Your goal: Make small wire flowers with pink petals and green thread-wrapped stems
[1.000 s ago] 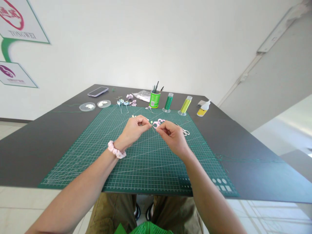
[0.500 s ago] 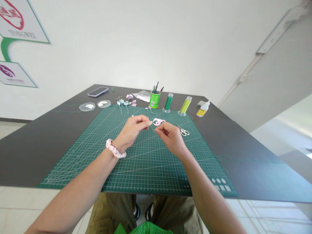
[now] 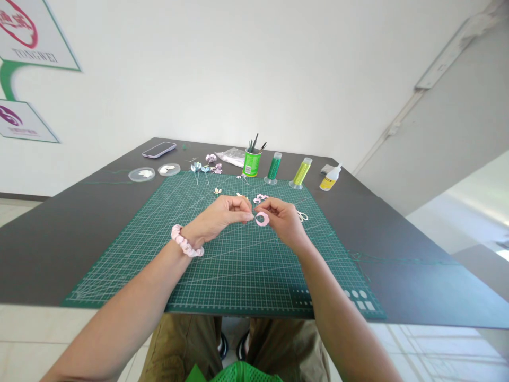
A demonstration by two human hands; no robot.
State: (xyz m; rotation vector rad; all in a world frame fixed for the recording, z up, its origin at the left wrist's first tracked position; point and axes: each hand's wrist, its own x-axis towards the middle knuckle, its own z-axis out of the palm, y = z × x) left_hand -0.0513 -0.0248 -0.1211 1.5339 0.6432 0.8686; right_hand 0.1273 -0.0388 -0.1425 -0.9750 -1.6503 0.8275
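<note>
A pink scalloped petal loop (image 3: 263,219) is held up between my hands, over the green cutting mat. My right hand (image 3: 284,220) pinches its right side. Thumb and fingers of my left hand (image 3: 222,215) are closed at the loop's thin left end. Just behind my fingers lie more pink-white loops (image 3: 261,198) on the mat. A small yellow-white flower piece (image 3: 239,195) is partly hidden behind my left hand, and a cream-orange one (image 3: 217,191) lies to its left. White-handled scissors (image 3: 303,216) are partly covered by my right hand.
The cutting mat (image 3: 222,281) covers the middle of the dark table. At the back stand a green can of tools (image 3: 252,163), green (image 3: 274,168) and yellow-green (image 3: 303,173) thread spools, and a glue bottle (image 3: 330,178). Wired blue flowers (image 3: 200,167), shallow dishes (image 3: 142,174) and a phone (image 3: 159,149) lie back left.
The thin-stemmed piece has left my hands, and a yellow-white piece shows behind my left hand. A pink loop has come up off the mat into my fingers.
</note>
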